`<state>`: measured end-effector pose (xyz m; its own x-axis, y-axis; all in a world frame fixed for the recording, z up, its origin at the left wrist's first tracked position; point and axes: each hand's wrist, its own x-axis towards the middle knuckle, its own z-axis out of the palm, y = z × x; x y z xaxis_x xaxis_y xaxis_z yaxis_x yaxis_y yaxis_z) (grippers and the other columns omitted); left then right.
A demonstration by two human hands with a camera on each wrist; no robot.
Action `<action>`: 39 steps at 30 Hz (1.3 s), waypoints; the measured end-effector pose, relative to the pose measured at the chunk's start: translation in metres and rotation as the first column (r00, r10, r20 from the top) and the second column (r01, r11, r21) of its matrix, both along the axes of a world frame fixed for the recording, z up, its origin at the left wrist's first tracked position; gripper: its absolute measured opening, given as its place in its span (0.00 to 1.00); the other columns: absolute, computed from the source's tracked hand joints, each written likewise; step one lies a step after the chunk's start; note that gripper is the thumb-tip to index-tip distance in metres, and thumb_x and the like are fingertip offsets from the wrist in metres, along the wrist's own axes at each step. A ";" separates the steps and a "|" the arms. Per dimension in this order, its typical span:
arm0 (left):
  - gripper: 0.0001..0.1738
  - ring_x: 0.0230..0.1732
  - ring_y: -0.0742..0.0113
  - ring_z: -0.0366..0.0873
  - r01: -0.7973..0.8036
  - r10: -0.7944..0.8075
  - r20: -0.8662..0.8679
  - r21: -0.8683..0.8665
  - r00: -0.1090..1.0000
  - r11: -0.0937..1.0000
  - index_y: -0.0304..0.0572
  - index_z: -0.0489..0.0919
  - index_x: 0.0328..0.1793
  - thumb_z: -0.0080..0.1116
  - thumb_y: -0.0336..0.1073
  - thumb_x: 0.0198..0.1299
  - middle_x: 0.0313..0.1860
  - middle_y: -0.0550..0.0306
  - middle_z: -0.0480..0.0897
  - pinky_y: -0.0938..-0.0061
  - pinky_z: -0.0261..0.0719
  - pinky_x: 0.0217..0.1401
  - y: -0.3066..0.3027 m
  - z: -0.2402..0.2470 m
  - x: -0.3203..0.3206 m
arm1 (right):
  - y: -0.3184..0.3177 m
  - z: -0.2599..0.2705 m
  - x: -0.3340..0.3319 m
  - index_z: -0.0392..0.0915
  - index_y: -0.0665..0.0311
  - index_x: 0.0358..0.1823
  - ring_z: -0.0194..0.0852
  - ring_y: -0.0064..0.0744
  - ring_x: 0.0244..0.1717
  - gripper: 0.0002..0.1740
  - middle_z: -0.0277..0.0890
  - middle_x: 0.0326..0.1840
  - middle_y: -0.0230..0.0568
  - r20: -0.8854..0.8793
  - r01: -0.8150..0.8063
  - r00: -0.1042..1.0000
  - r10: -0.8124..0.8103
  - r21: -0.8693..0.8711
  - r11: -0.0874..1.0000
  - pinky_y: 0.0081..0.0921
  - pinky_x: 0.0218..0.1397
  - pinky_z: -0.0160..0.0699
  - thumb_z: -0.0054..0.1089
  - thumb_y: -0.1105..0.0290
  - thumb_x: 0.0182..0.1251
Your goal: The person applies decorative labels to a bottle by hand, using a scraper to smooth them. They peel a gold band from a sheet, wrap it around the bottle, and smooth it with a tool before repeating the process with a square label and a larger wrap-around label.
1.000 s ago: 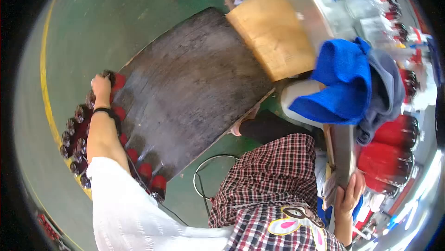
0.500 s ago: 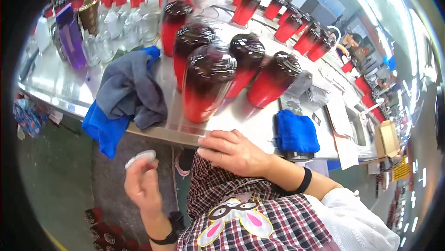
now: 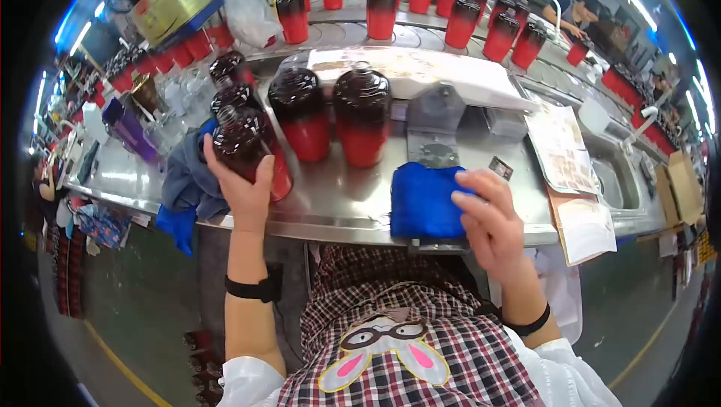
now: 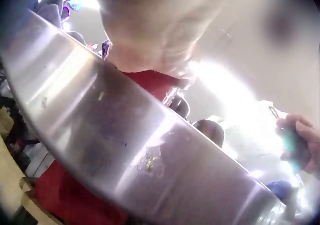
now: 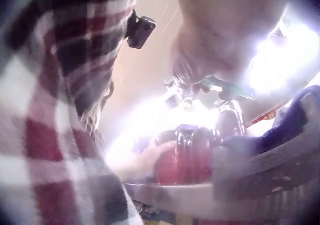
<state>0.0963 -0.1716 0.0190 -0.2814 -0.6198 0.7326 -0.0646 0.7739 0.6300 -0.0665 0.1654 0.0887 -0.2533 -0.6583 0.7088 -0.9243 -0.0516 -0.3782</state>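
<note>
At the left of the group on the metal table, my left hand (image 3: 244,193) grips an upright black-and-red glass bottle (image 3: 239,144), thumb on its right side. In the right wrist view, that bottle (image 5: 185,160) is blurred by glare. My right hand (image 3: 492,223) hovers at or touches the right part of a folded blue cloth (image 3: 424,204), fingers loosely bent; contact is unclear. Two similar bottles, one at the middle (image 3: 304,118) and one beside it (image 3: 362,114), stand to the right of the gripped bottle.
A grey towel (image 3: 191,174) hangs over the table's front edge at left, beside clear glassware. Behind are a dark grey fixture (image 3: 435,118) and a conveyor with several red bottles. Papers (image 3: 563,148) and a sink (image 3: 612,170) are at right.
The view has swung from a dark board on the floor up to the table. My left hand, away from the bottles half a second ago, now grips one; my right hand has moved to the blue cloth.
</note>
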 end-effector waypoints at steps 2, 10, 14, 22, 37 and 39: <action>0.52 0.42 0.64 0.80 0.005 -0.006 0.035 0.021 0.999 1.000 0.43 0.42 0.82 0.65 0.29 0.59 0.50 0.46 0.79 0.70 0.80 0.51 0.001 -0.003 0.000 | 0.011 0.004 -0.012 0.80 0.66 0.53 0.70 0.54 0.63 0.18 0.75 0.61 0.50 0.021 0.031 0.999 -0.031 0.009 0.999 0.43 0.66 0.70 0.61 0.82 0.60; 0.50 0.76 0.46 0.58 -0.197 0.236 0.165 -0.220 0.958 0.955 0.30 0.42 0.82 0.61 0.40 0.65 0.77 0.36 0.56 0.56 0.51 0.79 0.034 0.013 0.012 | -0.064 0.047 -0.066 0.76 0.65 0.60 0.72 0.54 0.57 0.23 0.76 0.53 0.49 -0.068 -0.102 0.992 0.107 0.078 0.992 0.42 0.59 0.75 0.59 0.80 0.62; 0.46 0.76 0.45 0.59 0.063 -0.017 0.147 -0.318 0.989 0.946 0.27 0.47 0.80 0.60 0.35 0.63 0.77 0.36 0.58 0.54 0.53 0.79 0.074 0.037 -0.001 | -0.137 0.045 -0.090 0.77 0.62 0.57 0.75 0.52 0.53 0.20 0.78 0.48 0.47 -0.250 -0.093 0.960 0.127 0.143 0.985 0.43 0.53 0.78 0.59 0.74 0.62; 0.55 0.74 0.44 0.61 0.233 -0.213 0.275 -0.043 0.938 0.972 0.34 0.49 0.81 0.72 0.41 0.54 0.74 0.37 0.62 0.55 0.59 0.76 0.086 0.050 -0.104 | -0.152 0.042 -0.100 0.76 0.64 0.56 0.74 0.53 0.56 0.21 0.76 0.50 0.48 -0.197 -0.124 0.967 0.162 0.194 0.973 0.41 0.59 0.77 0.63 0.75 0.60; 0.58 0.62 0.51 0.77 0.341 -0.383 0.166 0.235 0.909 0.910 0.37 0.54 0.76 0.81 0.43 0.44 0.62 0.38 0.75 0.60 0.73 0.66 0.063 0.037 -0.134 | -0.145 0.005 -0.112 0.52 0.70 0.76 0.77 0.64 0.56 0.41 0.76 0.53 0.70 0.419 -0.239 0.906 0.061 0.388 0.890 0.46 0.59 0.75 0.59 0.75 0.63; 0.57 0.61 0.53 0.77 0.358 -0.417 0.194 0.279 0.888 0.891 0.36 0.56 0.75 0.81 0.44 0.43 0.61 0.39 0.76 0.62 0.74 0.65 0.064 0.048 -0.133 | -0.133 0.012 -0.111 0.51 0.69 0.77 0.77 0.63 0.56 0.41 0.76 0.55 0.70 0.393 -0.242 0.914 0.103 0.322 0.915 0.44 0.59 0.75 0.59 0.74 0.64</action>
